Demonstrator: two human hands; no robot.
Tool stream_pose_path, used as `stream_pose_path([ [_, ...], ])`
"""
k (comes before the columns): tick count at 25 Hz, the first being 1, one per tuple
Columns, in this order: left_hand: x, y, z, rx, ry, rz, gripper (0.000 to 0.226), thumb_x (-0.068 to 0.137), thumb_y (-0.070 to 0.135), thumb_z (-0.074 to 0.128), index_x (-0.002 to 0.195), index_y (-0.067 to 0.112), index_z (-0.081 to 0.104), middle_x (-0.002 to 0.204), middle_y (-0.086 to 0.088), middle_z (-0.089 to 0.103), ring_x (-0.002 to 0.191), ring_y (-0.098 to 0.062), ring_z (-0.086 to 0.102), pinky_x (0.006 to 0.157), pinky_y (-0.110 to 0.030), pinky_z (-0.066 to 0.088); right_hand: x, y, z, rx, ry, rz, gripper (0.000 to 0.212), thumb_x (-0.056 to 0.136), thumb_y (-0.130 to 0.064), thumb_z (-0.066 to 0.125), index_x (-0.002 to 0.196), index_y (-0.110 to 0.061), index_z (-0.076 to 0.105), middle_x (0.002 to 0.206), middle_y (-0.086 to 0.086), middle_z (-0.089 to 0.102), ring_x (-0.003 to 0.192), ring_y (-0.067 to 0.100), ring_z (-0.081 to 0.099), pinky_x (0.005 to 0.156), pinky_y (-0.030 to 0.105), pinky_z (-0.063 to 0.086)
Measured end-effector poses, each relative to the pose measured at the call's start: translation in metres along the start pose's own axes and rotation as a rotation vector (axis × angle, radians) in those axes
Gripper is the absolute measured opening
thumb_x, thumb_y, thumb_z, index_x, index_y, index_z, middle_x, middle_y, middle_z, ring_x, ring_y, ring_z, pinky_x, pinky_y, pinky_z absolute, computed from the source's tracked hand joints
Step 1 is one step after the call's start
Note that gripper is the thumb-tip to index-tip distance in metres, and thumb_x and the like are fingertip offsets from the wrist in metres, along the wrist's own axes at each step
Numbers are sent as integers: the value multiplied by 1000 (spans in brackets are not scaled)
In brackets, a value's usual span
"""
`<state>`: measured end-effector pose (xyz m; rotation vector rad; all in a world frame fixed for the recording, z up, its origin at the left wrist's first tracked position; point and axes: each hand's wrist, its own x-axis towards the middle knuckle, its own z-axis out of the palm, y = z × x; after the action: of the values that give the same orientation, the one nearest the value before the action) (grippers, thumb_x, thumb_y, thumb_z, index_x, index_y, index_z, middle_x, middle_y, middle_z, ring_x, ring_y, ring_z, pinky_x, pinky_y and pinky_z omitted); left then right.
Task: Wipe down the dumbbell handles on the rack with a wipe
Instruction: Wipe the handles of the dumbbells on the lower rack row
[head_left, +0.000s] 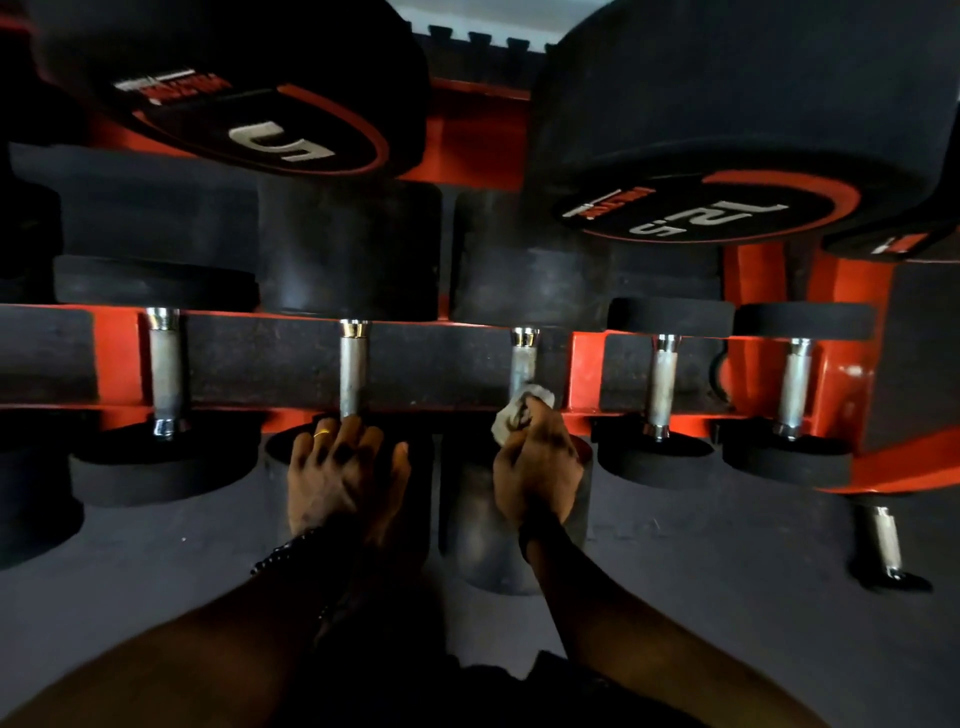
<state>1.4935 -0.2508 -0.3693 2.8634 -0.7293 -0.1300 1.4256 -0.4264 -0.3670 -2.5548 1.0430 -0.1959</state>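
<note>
Several black dumbbells lie across the orange rack (584, 369), their metal handles pointing toward me. My right hand (537, 462) grips a crumpled white wipe (522, 413) wrapped round the near end of the middle handle (522, 364). My left hand (345, 467) rests on the near head of the neighbouring dumbbell, fingers reaching the base of its handle (354, 369). A gold ring shows on one finger. Further handles stand at the left (165, 364) and right (662, 379) (792, 384).
An upper shelf carries large dumbbells marked 5 (280, 140) and 12.5 (711, 213), overhanging the lower row. A loose metal handle (885, 543) lies low at the right. Dark floor matting spreads beneath the rack toward me.
</note>
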Motion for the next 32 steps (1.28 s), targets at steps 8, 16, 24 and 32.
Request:
stream_pose_path([
  [8,1,-3,2,-18,-9,-9,35,88,42,56,74,10,64,85,-11,64,81,-36,57,71,-43,40,2,-10,-7,10,-30,148,8,79,-19,70,82,-17,62,83,2,69,80,26,65,70,26,34],
  [16,2,-3,0,-42,5,-7,35,87,41,60,71,10,64,82,-11,64,78,-35,58,68,-42,41,0,-3,3,-45,77,45,15,72,-16,68,77,-12,55,91,7,56,85,28,56,74,34,43],
  [24,1,-5,2,-49,-28,-6,33,88,41,60,75,12,63,84,-10,62,81,-35,56,70,-42,37,-1,0,7,-72,164,-37,12,74,-10,61,85,-5,61,99,11,58,91,31,55,80,39,40],
  [32,2,-7,4,-63,-11,-4,34,88,41,61,73,11,65,83,-10,64,80,-35,57,71,-43,40,0,1,9,-105,121,-88,21,80,-19,52,92,-8,66,93,11,62,87,29,54,77,37,38],
])
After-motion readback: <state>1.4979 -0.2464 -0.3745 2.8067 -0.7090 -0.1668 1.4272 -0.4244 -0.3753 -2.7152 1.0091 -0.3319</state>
